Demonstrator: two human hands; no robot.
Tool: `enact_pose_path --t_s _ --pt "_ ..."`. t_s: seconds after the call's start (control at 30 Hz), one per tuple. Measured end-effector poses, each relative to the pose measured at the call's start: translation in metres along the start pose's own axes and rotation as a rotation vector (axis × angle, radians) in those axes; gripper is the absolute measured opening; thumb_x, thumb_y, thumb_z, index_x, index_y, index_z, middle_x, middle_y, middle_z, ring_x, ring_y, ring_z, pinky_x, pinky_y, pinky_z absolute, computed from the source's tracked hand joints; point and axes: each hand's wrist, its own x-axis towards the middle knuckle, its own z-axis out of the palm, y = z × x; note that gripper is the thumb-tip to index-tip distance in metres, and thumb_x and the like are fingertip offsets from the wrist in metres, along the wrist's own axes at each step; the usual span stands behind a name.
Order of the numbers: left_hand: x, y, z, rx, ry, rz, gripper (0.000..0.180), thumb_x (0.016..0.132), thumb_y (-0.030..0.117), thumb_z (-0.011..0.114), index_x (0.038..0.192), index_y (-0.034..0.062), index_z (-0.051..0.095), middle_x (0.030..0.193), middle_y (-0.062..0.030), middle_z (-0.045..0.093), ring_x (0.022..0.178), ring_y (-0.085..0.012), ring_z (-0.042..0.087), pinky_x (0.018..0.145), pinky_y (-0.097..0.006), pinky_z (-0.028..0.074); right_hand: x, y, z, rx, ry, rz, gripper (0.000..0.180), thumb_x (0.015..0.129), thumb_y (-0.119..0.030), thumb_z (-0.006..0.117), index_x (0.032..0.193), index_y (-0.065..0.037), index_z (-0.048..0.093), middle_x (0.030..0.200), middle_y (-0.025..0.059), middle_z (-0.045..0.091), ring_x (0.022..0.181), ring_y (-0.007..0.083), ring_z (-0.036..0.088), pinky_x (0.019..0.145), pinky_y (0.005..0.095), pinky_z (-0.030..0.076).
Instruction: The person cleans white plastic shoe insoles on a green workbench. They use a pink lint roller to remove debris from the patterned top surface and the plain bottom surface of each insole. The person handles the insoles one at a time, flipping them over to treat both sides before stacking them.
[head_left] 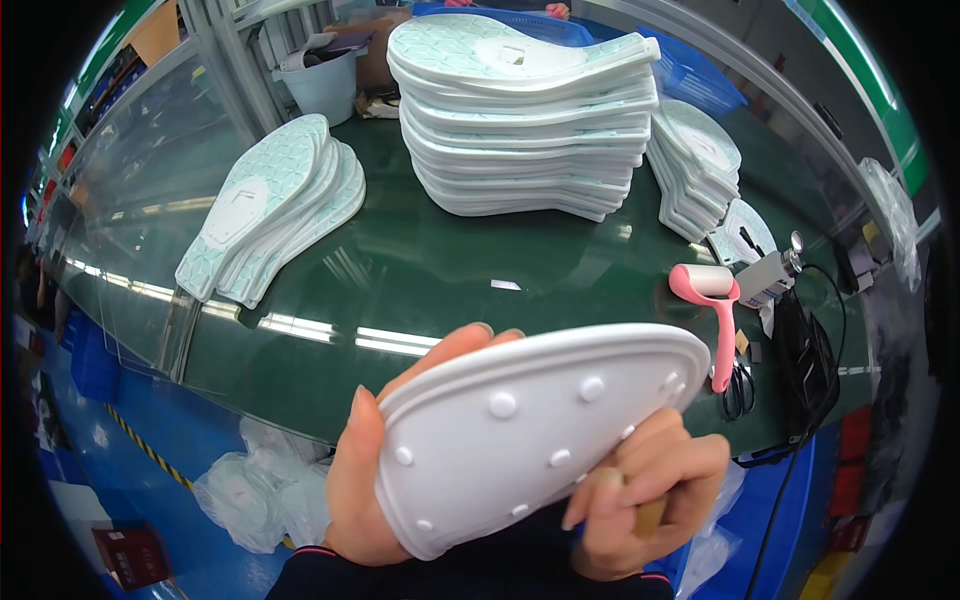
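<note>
At the far left a fanned pile of pale green patterned insoles [272, 205] lies flat on the dark green worktop [420, 285], well apart from the hands. Below the worktop's near edge, crumpled clear plastic bags [262, 490] sit on the blue floor [150, 410]. The left hand [372, 470] cups the heel end of a white moulded sole [535, 430] from behind, its grip closed around the edge with the thumb along the near rim and fingertips showing over the top. The sole is held up off the worktop, close to the camera, tilted, its studded underside facing the viewer and its toe pointing right. Behind it, at the middle of the worktop, stands a tall stack of white soles [525, 120], with a white bucket [325, 85] to its left. The right hand [640, 500] pinches the sole's lower edge, fingers curled over the face; it also holds a tan handle, mostly hidden. Further right a smaller stack of soles [695, 165] leans beside a pink roller [708, 300], black scissors [738, 385] and a black cable [800, 400]
</note>
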Motion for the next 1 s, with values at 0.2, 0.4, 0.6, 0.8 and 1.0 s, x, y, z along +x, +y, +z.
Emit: enact_pose_path --t_s 0.2,0.4,0.6,0.8,1.0 --pt "0.003 0.005 0.000 -0.168 0.026 -0.019 0.068 0.089 0.050 0.027 0.133 -0.0005 0.019 0.136 -0.0168 0.026 0.124 -0.0306 0.030 0.101 -0.045 0.028 0.005 0.005 -0.033 -0.016 0.292 0.175 0.015 0.078 -0.007 0.051 0.086 -0.003 0.039 0.068 0.0047 0.042 0.043 0.0060 0.036 0.033 0.0171 0.027" --pt "0.002 0.004 -0.006 -0.262 0.044 0.003 0.063 0.090 0.045 0.026 0.133 0.0001 0.019 0.133 -0.0195 0.029 0.123 -0.0319 0.032 0.100 -0.045 0.029 -0.001 0.077 -0.079 -0.768 0.256 0.342 0.028 0.084 -0.016 0.056 0.106 -0.001 0.053 0.104 0.0101 0.051 0.098 0.0201 0.049 0.084 0.0324 0.039" --pt "0.002 0.005 -0.009 -0.300 -0.023 -0.004 0.063 0.090 0.045 0.026 0.134 -0.0006 0.018 0.133 -0.0197 0.030 0.122 -0.0312 0.033 0.100 -0.044 0.029 0.008 0.087 -0.104 -1.385 0.173 0.155 0.044 0.080 -0.018 0.059 0.120 -0.003 0.046 0.125 0.0169 0.041 0.120 0.0310 0.034 0.096 0.0401 0.030" --pt "-0.001 0.009 -0.009 -0.335 -0.060 -0.008 0.063 0.091 0.045 0.025 0.133 -0.0013 0.019 0.134 -0.0189 0.030 0.123 -0.0297 0.033 0.100 -0.043 0.028 0.021 0.115 -0.177 -1.334 0.208 0.487 0.037 0.084 -0.019 0.055 0.114 0.001 0.047 0.106 0.0159 0.054 0.096 0.0285 0.053 0.081 0.0341 0.040" --pt "0.003 0.005 -0.007 -0.234 0.017 -0.010 0.063 0.091 0.045 0.026 0.134 -0.0012 0.019 0.134 -0.0186 0.030 0.123 -0.0292 0.033 0.100 -0.042 0.028 0.013 0.073 -0.141 -1.038 0.480 0.023 0.023 0.089 -0.018 0.048 0.103 0.000 0.053 0.079 0.0020 0.055 0.066 0.0078 0.049 0.059 0.0208 0.041"
